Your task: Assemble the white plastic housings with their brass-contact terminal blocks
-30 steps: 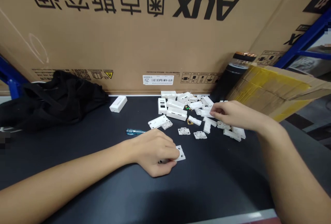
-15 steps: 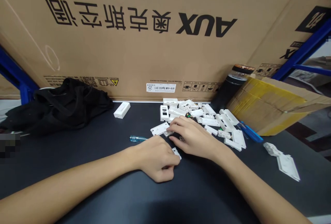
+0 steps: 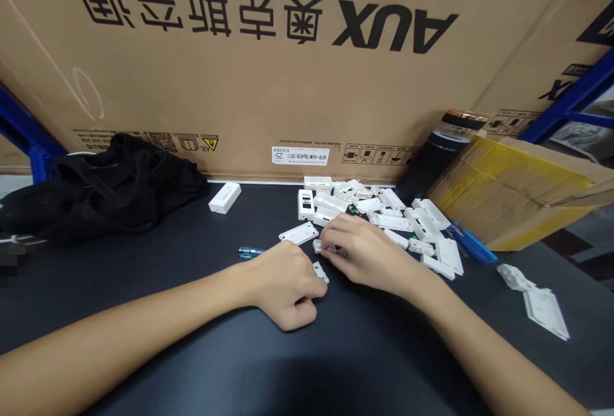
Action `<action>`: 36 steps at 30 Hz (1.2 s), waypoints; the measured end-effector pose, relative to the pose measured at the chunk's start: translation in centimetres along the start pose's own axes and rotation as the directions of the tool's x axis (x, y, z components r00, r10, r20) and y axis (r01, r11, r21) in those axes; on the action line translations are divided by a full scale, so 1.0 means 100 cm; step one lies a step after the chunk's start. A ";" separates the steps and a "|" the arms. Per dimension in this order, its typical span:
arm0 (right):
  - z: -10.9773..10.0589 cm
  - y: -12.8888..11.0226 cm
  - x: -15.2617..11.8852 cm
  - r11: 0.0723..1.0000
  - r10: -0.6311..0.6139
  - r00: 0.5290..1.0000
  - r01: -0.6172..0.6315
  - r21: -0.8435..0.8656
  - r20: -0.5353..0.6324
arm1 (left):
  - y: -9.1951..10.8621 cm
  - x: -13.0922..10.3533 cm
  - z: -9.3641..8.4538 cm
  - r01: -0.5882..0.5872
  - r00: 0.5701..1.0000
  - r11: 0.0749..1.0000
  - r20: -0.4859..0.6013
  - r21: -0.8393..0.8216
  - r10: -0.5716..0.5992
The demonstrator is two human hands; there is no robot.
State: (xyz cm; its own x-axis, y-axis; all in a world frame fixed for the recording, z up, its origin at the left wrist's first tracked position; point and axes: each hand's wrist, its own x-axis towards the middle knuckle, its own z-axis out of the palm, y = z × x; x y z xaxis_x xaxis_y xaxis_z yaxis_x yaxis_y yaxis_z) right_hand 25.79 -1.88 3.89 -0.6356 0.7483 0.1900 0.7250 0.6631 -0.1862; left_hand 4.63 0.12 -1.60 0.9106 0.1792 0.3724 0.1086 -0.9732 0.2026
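Note:
My left hand (image 3: 292, 285) is closed in a fist low over the black table. A small white plastic plate (image 3: 320, 272) with a hole sticks out beyond its curled fingers, which cover the rest. Beside it, my right hand (image 3: 355, 246) is bent down with thumb and fingers closed around a small white plastic part (image 3: 317, 246), mostly hidden beneath them. A flat white plastic cover (image 3: 298, 233) lies just behind that part. The blue-green pen-like tool (image 3: 250, 252) rests left of my left hand, partly covered by it.
Several white plastic housings (image 3: 330, 201) are heaped behind my right hand. A white box-shaped piece (image 3: 225, 198) and black cloth bag (image 3: 129, 189) are at left. At right stand a dark bottle (image 3: 434, 157) and taped carton (image 3: 518, 192), with a blue-handled tool (image 3: 474, 244).
The view has shifted slightly. My left hand and the plate at its fingers have moved a little left and away from me; my right hand's fingers have drawn back right, uncovering more of the flat cover.

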 end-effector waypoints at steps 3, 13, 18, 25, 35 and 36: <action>-0.019 0.010 -0.008 0.995 0.095 0.989 -0.090 0.045 -0.110 | 0.000 0.000 0.000 0.003 1.000 1.000 -0.006 -0.004 -0.003; -0.054 0.031 -0.037 0.929 0.260 0.948 -0.298 0.221 0.185 | 0.004 0.007 -0.007 0.099 0.990 0.993 -0.099 -0.061 -0.105; -0.048 0.014 -0.030 0.932 0.206 0.922 -0.287 0.223 0.328 | 0.004 0.007 -0.009 0.070 0.997 0.995 -0.036 -0.069 -0.072; -0.033 0.006 -0.028 0.958 0.185 0.898 -0.256 0.132 0.399 | 0.003 0.006 -0.012 -0.048 0.998 0.982 0.021 -0.185 0.053; -0.058 0.044 -0.041 0.916 0.400 0.899 -0.398 -0.049 0.177 | 0.003 0.004 -0.013 -0.102 0.993 0.968 0.028 -0.230 0.111; -0.058 0.051 -0.043 0.901 0.433 0.888 -0.422 -0.102 0.154 | 0.004 0.006 -0.014 -0.092 0.995 0.970 0.026 -0.226 0.101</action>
State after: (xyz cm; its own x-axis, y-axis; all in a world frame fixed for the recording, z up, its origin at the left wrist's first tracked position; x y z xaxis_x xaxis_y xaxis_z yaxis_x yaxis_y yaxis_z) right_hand 33.78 -1.82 7.70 -0.2912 0.9548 -0.0600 0.9484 0.2799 -0.1491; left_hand 4.62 0.03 -0.01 0.9270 0.0765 0.3672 -0.0689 -0.9277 0.3670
